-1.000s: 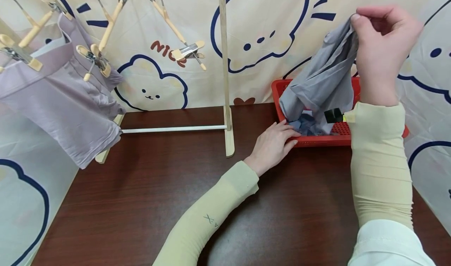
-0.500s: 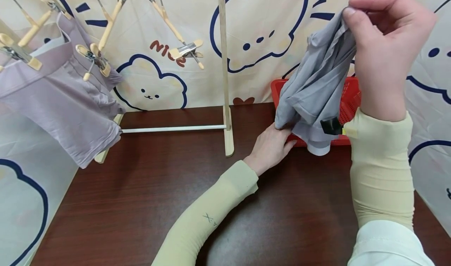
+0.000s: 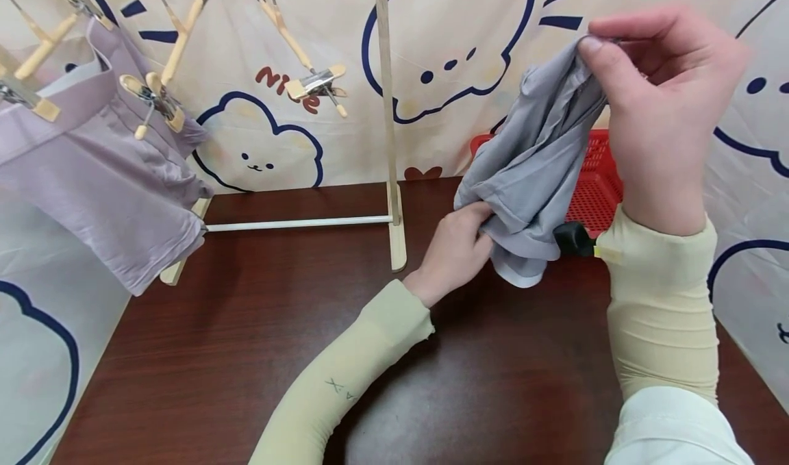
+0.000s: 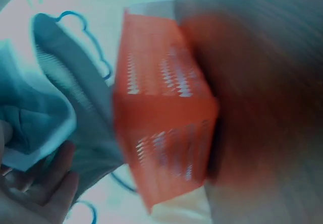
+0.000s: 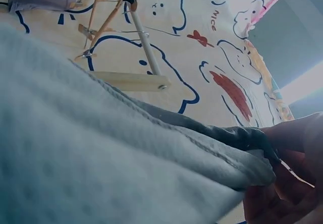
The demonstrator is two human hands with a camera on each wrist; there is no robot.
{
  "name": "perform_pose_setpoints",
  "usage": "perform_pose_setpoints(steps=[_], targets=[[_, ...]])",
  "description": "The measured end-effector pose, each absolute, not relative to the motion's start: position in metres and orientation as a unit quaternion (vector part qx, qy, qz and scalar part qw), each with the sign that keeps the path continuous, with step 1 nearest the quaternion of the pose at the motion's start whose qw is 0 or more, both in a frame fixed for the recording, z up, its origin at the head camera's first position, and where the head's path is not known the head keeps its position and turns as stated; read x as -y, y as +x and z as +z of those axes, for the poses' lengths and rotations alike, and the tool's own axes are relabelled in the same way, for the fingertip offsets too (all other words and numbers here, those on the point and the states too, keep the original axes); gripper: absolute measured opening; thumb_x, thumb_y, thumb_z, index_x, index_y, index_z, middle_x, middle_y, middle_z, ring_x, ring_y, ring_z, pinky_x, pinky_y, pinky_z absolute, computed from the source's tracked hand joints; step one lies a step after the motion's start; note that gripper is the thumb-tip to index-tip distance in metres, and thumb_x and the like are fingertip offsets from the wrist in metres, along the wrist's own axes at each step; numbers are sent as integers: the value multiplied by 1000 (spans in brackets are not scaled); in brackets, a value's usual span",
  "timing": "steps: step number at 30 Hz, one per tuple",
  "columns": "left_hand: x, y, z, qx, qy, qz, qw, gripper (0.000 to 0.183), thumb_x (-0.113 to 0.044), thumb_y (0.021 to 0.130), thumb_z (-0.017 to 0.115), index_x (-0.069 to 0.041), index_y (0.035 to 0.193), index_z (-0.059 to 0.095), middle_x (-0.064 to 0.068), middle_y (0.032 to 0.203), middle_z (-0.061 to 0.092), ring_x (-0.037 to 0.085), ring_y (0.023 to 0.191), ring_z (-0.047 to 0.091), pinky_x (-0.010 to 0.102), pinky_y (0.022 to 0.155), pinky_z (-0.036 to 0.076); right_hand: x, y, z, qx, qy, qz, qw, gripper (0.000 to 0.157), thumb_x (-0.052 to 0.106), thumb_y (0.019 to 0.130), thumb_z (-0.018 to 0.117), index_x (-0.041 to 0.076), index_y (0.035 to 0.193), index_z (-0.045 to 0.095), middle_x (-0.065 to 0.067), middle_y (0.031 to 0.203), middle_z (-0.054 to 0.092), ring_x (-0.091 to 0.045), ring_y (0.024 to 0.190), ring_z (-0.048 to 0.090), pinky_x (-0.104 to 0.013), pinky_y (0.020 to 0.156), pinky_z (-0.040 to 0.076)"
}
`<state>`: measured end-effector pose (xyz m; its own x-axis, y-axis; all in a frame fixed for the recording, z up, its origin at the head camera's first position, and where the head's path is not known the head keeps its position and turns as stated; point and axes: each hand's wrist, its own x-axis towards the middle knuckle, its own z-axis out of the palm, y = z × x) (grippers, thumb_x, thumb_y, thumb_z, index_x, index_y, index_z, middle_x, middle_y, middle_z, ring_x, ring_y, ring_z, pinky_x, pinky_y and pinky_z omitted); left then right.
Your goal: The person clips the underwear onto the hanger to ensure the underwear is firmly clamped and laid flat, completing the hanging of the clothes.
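A thin grey garment (image 3: 530, 170) hangs in soft folds in front of the red basket, its pale lower hem loose above the table. My right hand (image 3: 666, 109) pinches its top corner between thumb and fingers. Lower down, my left hand (image 3: 453, 246) holds the left side of the cloth, its fingertips partly hidden by the fabric. In the left wrist view, the garment's opening (image 4: 30, 108) bulges beside curled fingers. The right wrist view shows a stitched seam of the garment (image 5: 166, 158) running up to the pinching fingers.
The red perforated basket (image 3: 594, 184) stands at the back right, partly behind the garment. To the left, lavender shorts (image 3: 105, 157) hang from wooden clips; another clip (image 3: 317, 81) hangs without cloth. A drying rack's post (image 3: 387, 95) and white crossbar (image 3: 302, 224) stand on the brown table (image 3: 493, 383).
The garment has risen out of the basket and moved left and nearer. My left hand has left the basket's rim and taken hold of the cloth.
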<state>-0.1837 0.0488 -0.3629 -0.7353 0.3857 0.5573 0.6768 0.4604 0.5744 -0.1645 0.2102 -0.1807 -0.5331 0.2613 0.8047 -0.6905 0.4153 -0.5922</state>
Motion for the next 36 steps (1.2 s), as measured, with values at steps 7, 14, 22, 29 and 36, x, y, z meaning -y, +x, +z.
perform_pose_setpoints(steps=[7, 14, 22, 29, 36], targets=[[-8, -182, -341, 794, -280, -499, 205, 23, -1, 91, 50, -7, 105, 66, 2, 94, 68, 13, 82, 60, 27, 75, 47, -214, -165, -192, 717, 158, 532, 422, 16, 11, 94, 73, 3, 108, 78, -12, 104, 72, -17, 75, 61, -26, 69, 47], [30, -174, -324, 780, -267, -515, 234, 24, 3, 89, 46, -8, 99, 64, 2, 86, 64, 13, 73, 56, 31, 67, 46, -211, -165, -208, 718, 121, 592, 345, 18, 10, 92, 76, 3, 108, 78, -13, 109, 69, -19, 79, 62, -27, 75, 49], [66, -170, -314, 778, -250, -512, 264, 22, 5, 91, 48, -4, 99, 67, 6, 92, 68, 17, 77, 58, 34, 66, 46, -214, -166, -228, 754, 132, 579, 281, 24, 12, 93, 75, 6, 116, 76, -12, 117, 68, -22, 85, 69, -24, 81, 54], [93, -165, -303, 783, -204, -515, 284, 23, 2, 96, 48, -5, 102, 69, 0, 97, 69, 13, 84, 62, 32, 73, 48, -214, -162, -249, 792, 146, 541, 242, 27, 14, 94, 74, 12, 121, 74, -7, 119, 68, -22, 81, 69, -24, 74, 56], [100, -155, -298, 793, -206, -509, 263, 20, 1, 98, 50, -8, 98, 69, -2, 92, 68, 11, 76, 60, 31, 67, 47, -205, -166, -265, 817, 163, 524, 176, 26, 19, 94, 75, 13, 119, 74, -2, 109, 71, -22, 87, 66, -26, 75, 53]])
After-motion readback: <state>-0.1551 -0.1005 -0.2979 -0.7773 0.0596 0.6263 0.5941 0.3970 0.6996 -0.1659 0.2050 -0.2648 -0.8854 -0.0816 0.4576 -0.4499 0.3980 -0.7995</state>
